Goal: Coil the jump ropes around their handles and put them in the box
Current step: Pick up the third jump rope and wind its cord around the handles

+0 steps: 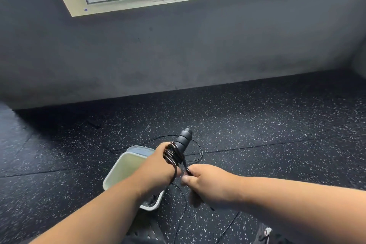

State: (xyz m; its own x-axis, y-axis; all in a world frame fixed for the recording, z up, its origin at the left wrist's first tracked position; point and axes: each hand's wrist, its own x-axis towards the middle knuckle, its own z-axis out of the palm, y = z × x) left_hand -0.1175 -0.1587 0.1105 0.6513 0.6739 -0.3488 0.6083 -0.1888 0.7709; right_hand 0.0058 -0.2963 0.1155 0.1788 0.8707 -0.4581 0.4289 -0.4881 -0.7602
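Thin black jump rope [174,155] is bunching loosely on the black ribbed handle [183,140]; left hand [158,166] clamping it, right hand [206,182] pinching the cord, loops risking slipping off

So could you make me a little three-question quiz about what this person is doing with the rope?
1. True or false: the left hand grips the jump rope handle with coils of rope around it.
2. What does the right hand pinch? A) the box rim B) the loose rope C) nothing
3. Where is the white box: on the speckled floor or on the window sill?

Key: 1 true; 2 B; 3 on the floor.
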